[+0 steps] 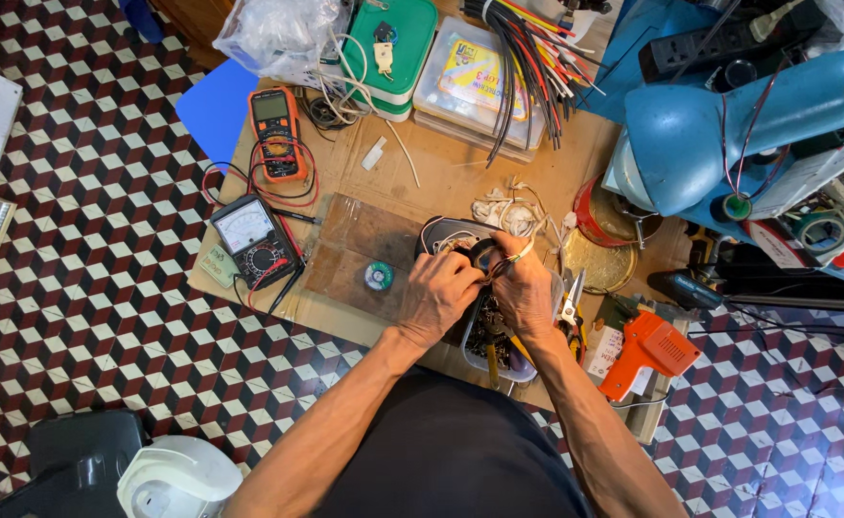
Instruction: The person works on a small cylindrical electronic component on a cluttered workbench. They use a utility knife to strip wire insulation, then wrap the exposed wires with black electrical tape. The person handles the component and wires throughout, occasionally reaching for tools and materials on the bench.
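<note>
1. Gripping a small dark round part (485, 255) with both hands, I have it above the grey appliance housing (446, 233) at the middle of the cardboard-covered table (441, 173).
2. My left hand (438, 293) has its fingers curled shut on the part; my right hand (523, 288) pinches it from the other side.
3. Just right lie pliers (572, 309) and an orange soldering gun (647, 350).
4. Farther left sit an analogue meter (252, 239) and an orange multimeter (275, 132).
</note>
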